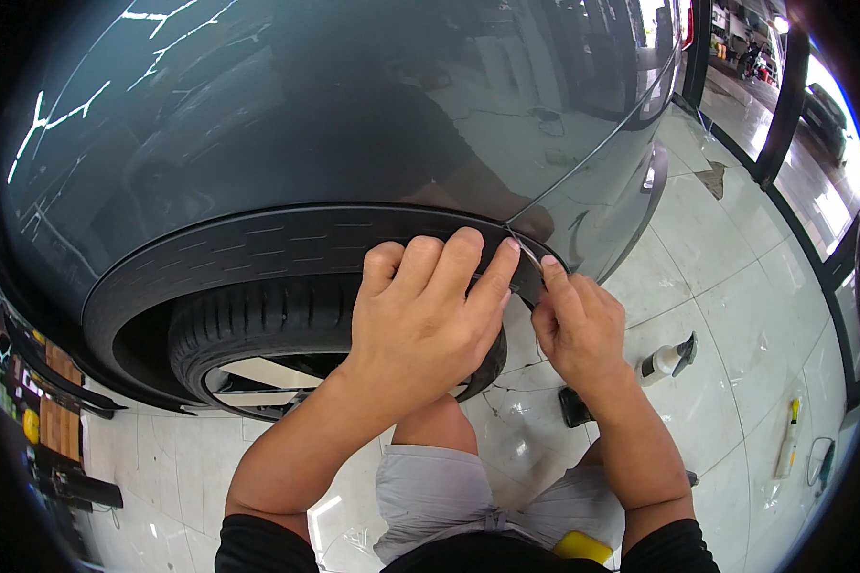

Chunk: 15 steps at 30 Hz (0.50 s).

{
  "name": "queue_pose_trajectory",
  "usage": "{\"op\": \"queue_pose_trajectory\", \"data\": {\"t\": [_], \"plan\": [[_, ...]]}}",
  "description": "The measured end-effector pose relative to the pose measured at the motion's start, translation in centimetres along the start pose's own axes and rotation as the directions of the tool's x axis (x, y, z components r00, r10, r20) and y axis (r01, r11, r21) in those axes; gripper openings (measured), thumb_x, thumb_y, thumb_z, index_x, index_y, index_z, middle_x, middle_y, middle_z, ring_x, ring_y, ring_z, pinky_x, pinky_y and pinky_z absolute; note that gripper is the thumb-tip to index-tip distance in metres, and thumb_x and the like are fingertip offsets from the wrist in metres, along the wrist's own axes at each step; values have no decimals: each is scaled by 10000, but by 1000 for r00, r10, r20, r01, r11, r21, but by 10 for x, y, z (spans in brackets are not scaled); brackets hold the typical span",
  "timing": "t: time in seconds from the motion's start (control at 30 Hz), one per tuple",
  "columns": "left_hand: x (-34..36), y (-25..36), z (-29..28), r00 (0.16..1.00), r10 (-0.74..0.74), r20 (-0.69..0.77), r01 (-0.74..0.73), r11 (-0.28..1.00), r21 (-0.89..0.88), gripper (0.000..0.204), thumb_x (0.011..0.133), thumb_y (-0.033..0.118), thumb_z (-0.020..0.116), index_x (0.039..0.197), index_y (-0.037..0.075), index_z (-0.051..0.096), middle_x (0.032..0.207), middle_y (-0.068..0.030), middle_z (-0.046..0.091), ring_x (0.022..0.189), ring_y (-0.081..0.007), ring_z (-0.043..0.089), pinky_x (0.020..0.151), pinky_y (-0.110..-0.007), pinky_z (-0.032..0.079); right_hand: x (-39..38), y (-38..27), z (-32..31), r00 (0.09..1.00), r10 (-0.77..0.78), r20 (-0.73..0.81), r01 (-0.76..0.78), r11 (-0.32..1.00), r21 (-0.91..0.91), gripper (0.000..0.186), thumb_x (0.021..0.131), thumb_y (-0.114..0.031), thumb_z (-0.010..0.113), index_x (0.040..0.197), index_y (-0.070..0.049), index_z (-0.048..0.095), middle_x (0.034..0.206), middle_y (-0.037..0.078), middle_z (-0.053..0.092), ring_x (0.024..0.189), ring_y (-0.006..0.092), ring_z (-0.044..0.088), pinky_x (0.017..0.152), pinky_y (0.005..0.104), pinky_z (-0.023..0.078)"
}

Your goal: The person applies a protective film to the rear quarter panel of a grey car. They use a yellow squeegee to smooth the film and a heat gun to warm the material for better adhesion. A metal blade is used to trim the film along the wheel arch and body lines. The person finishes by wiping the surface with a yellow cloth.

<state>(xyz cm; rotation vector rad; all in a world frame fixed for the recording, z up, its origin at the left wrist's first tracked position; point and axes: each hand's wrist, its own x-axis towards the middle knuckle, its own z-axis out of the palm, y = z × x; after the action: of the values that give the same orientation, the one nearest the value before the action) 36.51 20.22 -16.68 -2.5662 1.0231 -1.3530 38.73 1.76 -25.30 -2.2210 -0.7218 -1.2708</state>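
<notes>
My left hand [424, 320] grips the black wheel-arch trim [201, 250] with bent fingers, its index fingertip at the trim's upper edge beside a panel seam [592, 153]. My right hand [576, 320] is closed on a thin metal tool [529, 252], held at that edge just right of my left fingertip; its exact shape is unclear. Above the trim is the glossy grey car body panel [306, 115]. The tire [248, 317] and wheel rim [258, 382] lie below the trim, partly hidden by my left hand and arm.
On the tiled floor [717, 401] at right are a white spray bottle [657, 365], a dark object [575, 409] and a slim yellow-capped bottle [787, 444]. Glass doors [764, 95] line the right. A wooden rack [62, 392] stands far left. A yellow pad [581, 546] is beside my leg.
</notes>
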Motion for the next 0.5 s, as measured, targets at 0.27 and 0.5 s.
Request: {"op": "queue_pose_trajectory", "data": {"t": [0.27, 0.5], "plan": [[0, 0, -1, 1000, -4, 5, 4, 1000, 3, 395, 741, 225, 737, 1127, 149, 699, 1017, -26, 551, 845, -191, 506, 790, -379, 317, 0, 4, 1, 1000, -14, 12, 14, 1000, 28, 556, 655, -19, 717, 1196, 25, 596, 727, 57, 511, 610, 226, 550, 522, 347, 450], [0, 0, 0, 1000, 4, -5, -4, 1000, 2, 401, 736, 224, 744, 1128, 152, 697, 1020, -27, 553, 846, -188, 507, 789, -376, 314, -1, 7, 3, 1000, -31, 4, 31, 999, 44, 558, 658, -15, 715, 1201, 27, 592, 719, 58, 506, 604, 226, 546, 521, 347, 448]]}}
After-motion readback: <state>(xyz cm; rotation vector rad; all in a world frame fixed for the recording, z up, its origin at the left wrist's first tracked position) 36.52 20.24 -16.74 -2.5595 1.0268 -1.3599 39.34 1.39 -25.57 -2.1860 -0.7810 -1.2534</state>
